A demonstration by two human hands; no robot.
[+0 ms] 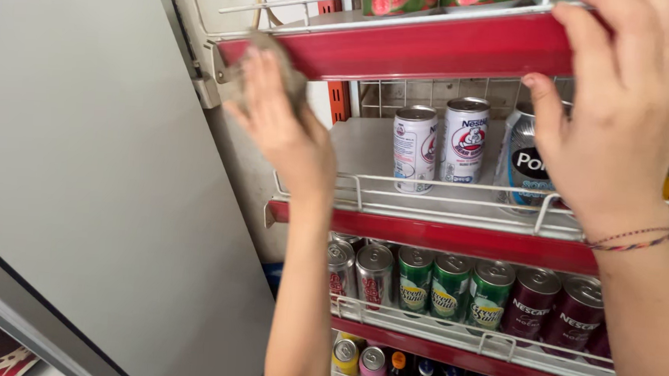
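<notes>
Presently, left hand (280,128) clenches a grey cloth (280,67) against the left end of the top red shelf edge (426,48), running rightward to the released right hand (621,111) resting there.

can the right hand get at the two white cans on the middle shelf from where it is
Probably yes. The right hand rests on the red shelf edge just above, and the two white cans stand in open space behind a low wire rail, with nothing in front of them.
</notes>
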